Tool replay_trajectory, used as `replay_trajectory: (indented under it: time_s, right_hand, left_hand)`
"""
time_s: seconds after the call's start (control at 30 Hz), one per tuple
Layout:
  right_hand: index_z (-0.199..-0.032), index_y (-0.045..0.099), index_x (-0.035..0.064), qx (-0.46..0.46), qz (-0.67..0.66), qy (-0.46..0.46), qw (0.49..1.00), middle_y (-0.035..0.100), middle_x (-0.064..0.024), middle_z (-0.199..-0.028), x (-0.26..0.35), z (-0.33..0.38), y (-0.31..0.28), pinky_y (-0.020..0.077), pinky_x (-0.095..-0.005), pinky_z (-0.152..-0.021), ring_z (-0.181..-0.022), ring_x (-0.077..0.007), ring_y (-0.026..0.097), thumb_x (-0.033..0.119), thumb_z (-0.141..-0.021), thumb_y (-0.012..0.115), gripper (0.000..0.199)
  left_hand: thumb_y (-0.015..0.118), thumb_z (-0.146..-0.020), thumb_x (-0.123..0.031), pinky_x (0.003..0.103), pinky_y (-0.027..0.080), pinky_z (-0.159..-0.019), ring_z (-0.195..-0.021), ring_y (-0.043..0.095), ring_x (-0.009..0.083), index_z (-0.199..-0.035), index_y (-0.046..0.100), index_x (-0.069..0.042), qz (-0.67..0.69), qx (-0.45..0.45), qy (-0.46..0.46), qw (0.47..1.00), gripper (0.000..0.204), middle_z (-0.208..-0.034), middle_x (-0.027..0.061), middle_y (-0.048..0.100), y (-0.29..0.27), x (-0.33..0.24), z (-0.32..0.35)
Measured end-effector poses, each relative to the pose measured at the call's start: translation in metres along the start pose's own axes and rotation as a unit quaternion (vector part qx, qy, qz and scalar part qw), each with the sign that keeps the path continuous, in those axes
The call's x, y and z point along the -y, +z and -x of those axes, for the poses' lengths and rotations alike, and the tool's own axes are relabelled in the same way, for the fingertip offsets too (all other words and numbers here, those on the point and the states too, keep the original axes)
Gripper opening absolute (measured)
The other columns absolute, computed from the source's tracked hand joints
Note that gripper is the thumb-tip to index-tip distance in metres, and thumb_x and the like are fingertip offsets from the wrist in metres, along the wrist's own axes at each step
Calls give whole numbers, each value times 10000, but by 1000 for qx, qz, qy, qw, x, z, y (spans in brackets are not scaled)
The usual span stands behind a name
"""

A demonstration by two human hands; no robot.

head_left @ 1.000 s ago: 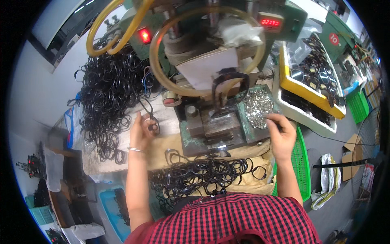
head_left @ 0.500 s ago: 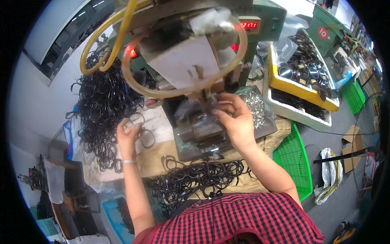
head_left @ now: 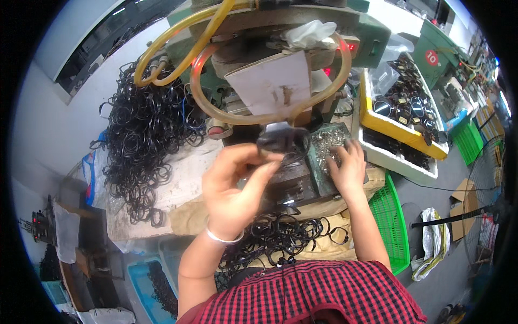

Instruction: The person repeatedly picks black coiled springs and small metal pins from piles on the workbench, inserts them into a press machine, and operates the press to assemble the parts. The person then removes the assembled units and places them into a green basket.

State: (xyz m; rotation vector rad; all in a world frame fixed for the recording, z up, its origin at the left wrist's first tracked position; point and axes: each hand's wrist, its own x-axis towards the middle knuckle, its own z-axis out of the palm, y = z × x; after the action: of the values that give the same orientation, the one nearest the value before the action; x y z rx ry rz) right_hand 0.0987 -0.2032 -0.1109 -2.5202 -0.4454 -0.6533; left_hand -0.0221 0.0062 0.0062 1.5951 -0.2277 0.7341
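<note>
We see the left hand [head_left: 232,186] before the press [head_left: 259,24], its grip clamped, thumb near forefinger, on a blurred black frame [head_left: 274,142] above the metal block [head_left: 291,181]; we find the right hand [head_left: 350,171] over the small metal pieces [head_left: 328,140] on the green plate [head_left: 319,175], its thumb and fingers apart; to the left we have a tangled heap of dark rings [head_left: 143,119] on the tabletop [head_left: 183,173]; nearer us, loose frames [head_left: 288,235] lie on brown paper [head_left: 342,252]; rightward stands a yellow box [head_left: 407,139].
</note>
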Motion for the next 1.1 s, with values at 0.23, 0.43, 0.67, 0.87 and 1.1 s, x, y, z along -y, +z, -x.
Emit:
replay_trajectory:
  time_s: [0.23,0.43,0.67,0.87,1.1]
  right_hand:
    - [-867,668,75,-24,-80,41,996,622,-161,-1051,-16,-8,4,452,-434,-877,-1079,-366,547,178,-756,724,161]
    - [-862,628,73,3,-82,-87,993,586,-138,-1149,-8,-6,4,463,-455,-861,-1115,-349,528,129,-763,666,119]
    - [-985,609,51,99,37,-252,962,610,-156,-1049,-20,-34,30,480,-457,-815,-1063,-360,558,40,-671,635,315]
    - [-998,662,6,-44,-122,-41,991,664,-152,-944,-19,-16,9,489,-348,-790,-874,-300,638,73,-877,636,141]
    - [-1002,670,-11,-1,-251,20,968,677,-119,-945,-9,-15,10,489,-314,-815,-874,-219,644,62,-872,653,150]
  left_hand:
    - [686,-818,84,285,527,-821,-889,665,176,-1037,537,22,-54,-5,-40,998,272,-930,91,641,14,1,-13]
    - [718,-806,33,232,510,-738,-813,633,104,-984,632,46,-29,-26,-29,999,198,-905,51,661,18,4,-12]
    - [738,-806,-19,265,540,-784,-912,654,135,-1040,617,5,-155,0,-9,988,264,-937,71,674,13,6,-8]
    - [746,-749,-27,324,505,-796,-888,668,228,-989,682,-32,-382,-96,145,908,249,-1014,126,700,-54,-10,46]
    - [692,-789,-175,355,499,-768,-835,659,268,-818,720,-38,-642,-240,-188,704,143,-840,125,695,-279,5,118]
